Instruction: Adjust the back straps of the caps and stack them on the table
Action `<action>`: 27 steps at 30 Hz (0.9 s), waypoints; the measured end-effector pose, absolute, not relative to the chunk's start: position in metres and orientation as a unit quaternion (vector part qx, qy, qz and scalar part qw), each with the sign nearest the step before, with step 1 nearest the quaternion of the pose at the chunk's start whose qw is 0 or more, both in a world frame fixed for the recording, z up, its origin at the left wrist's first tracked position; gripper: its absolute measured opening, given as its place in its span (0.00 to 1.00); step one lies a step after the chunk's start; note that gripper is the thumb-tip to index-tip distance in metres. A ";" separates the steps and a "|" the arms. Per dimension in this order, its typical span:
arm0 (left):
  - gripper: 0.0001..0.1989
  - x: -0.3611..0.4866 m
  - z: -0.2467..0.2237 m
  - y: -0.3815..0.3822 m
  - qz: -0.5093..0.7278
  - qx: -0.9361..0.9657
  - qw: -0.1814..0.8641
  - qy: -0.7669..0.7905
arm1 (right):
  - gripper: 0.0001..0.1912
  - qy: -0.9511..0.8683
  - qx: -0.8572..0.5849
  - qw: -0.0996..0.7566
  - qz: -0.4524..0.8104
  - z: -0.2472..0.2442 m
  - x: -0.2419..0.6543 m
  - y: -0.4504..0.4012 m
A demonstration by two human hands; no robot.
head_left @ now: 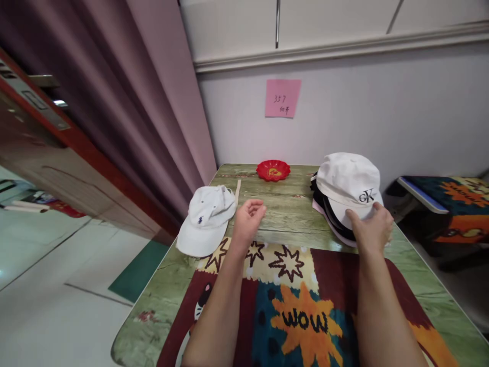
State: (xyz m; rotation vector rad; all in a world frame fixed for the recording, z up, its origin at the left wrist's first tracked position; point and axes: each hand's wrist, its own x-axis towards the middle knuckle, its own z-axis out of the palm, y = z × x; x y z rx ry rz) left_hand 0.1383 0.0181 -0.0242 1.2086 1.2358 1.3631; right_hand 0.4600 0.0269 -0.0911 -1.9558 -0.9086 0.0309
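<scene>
A white cap [209, 216] with a small dark emblem lies on the left of the table, its brim toward the front left. Just right of it, my left hand [250, 216] hovers with its fingers curled together; whether anything is in them is hidden. On the right stands a stack of caps, topped by a white cap [347, 178] with black letters. Black caps [331, 211] and a pinkish brim show beneath it. My right hand [370, 227] grips the top cap's brim between thumb and fingers.
A red scalloped dish [273, 170] sits at the table's back edge. A colourful mat [263, 306] covers the front of the green wood-patterned table [141, 318]. A pink note [282, 98] is on the wall. A purple curtain [168, 92] hangs at left; another table [454, 193] stands at right.
</scene>
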 end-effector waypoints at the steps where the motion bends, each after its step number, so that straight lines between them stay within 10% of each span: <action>1: 0.15 0.134 -0.025 0.020 0.564 0.503 0.399 0.519 | 0.38 -0.370 -0.798 0.475 0.003 -0.091 0.460 0.027; 8: 0.17 0.070 -0.017 0.020 0.501 0.500 -0.066 0.703 | 0.31 -0.381 -0.731 0.557 -0.100 -0.071 0.448 0.026; 18: 0.28 0.027 -0.038 0.019 0.358 0.421 -0.020 0.833 | 0.19 -0.390 -0.686 0.611 -0.068 -0.065 0.435 0.028; 27: 0.07 0.019 -0.042 0.017 0.375 0.388 -0.064 0.840 | 0.20 -0.382 -0.699 0.603 -0.029 -0.067 0.433 0.030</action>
